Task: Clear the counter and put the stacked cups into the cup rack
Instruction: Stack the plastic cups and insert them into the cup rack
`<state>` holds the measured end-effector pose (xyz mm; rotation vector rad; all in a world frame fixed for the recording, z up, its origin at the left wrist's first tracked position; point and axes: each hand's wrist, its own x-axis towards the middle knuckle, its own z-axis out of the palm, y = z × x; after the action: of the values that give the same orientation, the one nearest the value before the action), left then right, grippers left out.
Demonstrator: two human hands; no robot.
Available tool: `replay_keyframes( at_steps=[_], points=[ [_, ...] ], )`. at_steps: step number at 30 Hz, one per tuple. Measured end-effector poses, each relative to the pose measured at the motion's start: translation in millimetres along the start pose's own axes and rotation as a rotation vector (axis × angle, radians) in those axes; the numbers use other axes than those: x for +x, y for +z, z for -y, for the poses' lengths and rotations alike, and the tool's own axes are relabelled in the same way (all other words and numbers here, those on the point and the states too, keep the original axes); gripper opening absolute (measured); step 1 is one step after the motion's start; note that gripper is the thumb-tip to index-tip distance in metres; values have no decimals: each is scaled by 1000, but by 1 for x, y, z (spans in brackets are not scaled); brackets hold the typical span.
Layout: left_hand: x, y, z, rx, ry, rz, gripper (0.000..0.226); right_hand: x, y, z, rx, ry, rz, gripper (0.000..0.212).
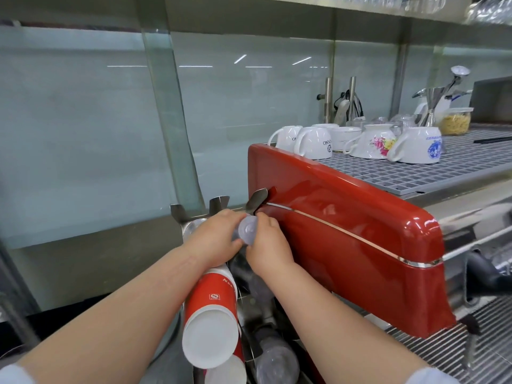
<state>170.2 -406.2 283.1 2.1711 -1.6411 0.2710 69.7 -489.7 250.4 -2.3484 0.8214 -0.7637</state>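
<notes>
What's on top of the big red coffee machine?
On the red coffee machine lies a grey grid tray with white cups turned upside down, one with flowers. Further back stands a jar of yellow stuff. What is under the cups cannot be seen.

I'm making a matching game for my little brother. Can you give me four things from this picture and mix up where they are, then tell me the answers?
Things:
1. red paper cups
2. white mugs
3. clear plastic cups
4. jar of yellow food

Places:
A. upside down on the grey grid on top of the red machine
B. held between the left hand and right hand
C. stacked in the rack, under the left forearm
D. far right, at the back of the grid

Pairs: 1-C, 2-A, 3-B, 4-D
</notes>
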Motion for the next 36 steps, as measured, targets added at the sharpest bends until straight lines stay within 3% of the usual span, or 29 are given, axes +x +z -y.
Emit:
replay_keyframes(
  at_steps=[5,11,15,19,24,29,36],
  points=[
    [2,-11,-8,48,-66,105,45,6,-14,18,-198,40,158,51],
    [-6,-40,-16,145,-149,260,45,-5,-68,56,-499,-46,373,36],
    [-14,-70,-15,311,-174,486,41,0,-81,76,-670,2,429,36],
    [-33,-106,-17,396,-195,719,45,0,-100,100,-676,-91,418,24],
    [-69,-153,-13,388,-163,665,47,-9,-105,126,-689,-225,533,36],
    [-129,-194,2,246,-254,623,38,-31,-92,156,-692,-419,642,42],
    [-227,-207,24,141,-421,719,43,-82,-52,209,-635,-675,703,44]
  ],
)
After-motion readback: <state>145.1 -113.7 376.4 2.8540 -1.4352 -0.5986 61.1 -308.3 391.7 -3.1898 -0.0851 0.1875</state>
